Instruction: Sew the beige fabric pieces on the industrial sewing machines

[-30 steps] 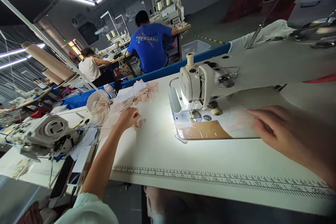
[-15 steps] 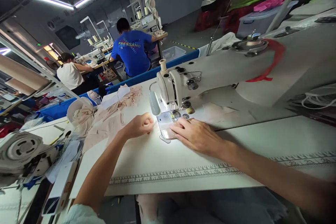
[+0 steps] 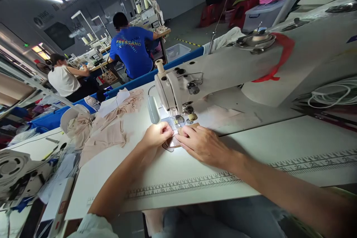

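A white sewing machine (image 3: 178,81) stands over the table, its lamp lighting the area around the presser foot (image 3: 178,120). My left hand (image 3: 157,134) is closed in a pinch at the left front of the needle; whatever is between its fingertips is too small to make out. Just right of it, my right hand (image 3: 205,145) grips and presses down a small beige fabric piece (image 3: 197,125), mostly hidden beneath the fingers. Both sets of fingertips nearly meet in front of the presser foot, above the shiny needle plate (image 3: 174,143).
Beige fabric pieces (image 3: 107,134) lie on the left of the white table (image 3: 139,189), which has a printed ruler (image 3: 181,186) near its front edge. Another machine (image 3: 16,171) stands far left. Two people work beyond the blue trough (image 3: 178,61). White cable (image 3: 331,95) is coiled at right.
My left hand has moved right and forward, from beside the needle plate to its edge near my right fingertips. My right hand stays on the fabric. The whole view has shifted slightly.
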The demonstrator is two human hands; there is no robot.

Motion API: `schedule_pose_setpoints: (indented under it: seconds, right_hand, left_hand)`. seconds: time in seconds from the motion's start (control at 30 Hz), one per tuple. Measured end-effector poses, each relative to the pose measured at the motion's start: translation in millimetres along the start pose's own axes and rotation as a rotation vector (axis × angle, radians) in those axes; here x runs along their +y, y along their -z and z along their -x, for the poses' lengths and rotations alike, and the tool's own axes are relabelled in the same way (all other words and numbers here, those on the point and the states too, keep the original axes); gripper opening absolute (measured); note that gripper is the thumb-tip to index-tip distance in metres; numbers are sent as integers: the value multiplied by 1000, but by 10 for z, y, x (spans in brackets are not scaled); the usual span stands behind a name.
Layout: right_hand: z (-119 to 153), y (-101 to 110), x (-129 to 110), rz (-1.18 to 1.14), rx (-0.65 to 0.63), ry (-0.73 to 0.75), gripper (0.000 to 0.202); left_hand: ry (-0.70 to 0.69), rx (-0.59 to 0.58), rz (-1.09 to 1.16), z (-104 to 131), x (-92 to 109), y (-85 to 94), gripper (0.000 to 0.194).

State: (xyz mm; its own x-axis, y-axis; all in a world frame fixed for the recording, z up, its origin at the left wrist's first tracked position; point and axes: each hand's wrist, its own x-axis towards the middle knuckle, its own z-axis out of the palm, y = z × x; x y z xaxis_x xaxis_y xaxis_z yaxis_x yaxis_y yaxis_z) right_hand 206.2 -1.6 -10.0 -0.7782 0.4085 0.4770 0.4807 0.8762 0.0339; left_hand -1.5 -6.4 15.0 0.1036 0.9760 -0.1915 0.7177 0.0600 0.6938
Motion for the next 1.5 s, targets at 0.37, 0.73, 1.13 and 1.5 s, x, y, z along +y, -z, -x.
schedule_pose_setpoints:
  seconds: [0.37,0.73,1.13,1.5]
  right_hand:
    - [28,44,-3,-35,-15,-29,20]
    - [45,29,55,-11,-15,-82,24]
    - [0,-17,16,63,-53,-68,12]
    - [-5,18,73,46,-31,-135,24]
  left_hand:
    - [23,52,-123,-4,-1,-51,9]
    - [12,103,-216,8,14,-82,8]
    - [-653,381,-711,421,44,-340,23]
    - [-684,362,-716,325,-90,-423,32]
